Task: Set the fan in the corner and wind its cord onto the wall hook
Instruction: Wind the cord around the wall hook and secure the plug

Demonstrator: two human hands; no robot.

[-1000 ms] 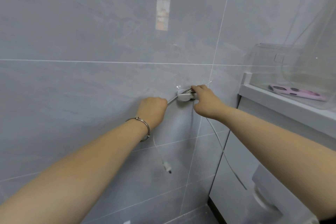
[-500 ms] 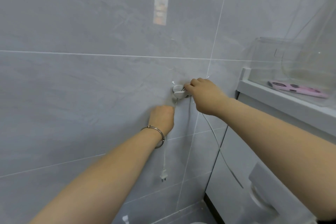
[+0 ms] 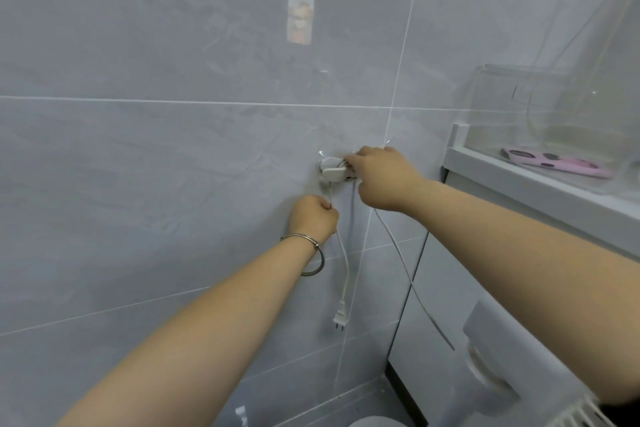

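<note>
Head view: left hand (image 3: 313, 217) clenched round white cord (image 3: 344, 267) just below wall hook (image 3: 332, 172); right hand (image 3: 381, 177) pinching wound turns at hook. Plug (image 3: 340, 317) dangling beneath. Risk: turns slipping off if slackened; hook torn loose by hard tug.

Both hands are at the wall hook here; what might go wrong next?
The left hand grips the cord just below the small hook; a hard downward tug might pull the hook off the wall. The right hand pinches the wound cord at the hook; released early, it may slip off. The plug dangles free and could knock the wall.
</note>
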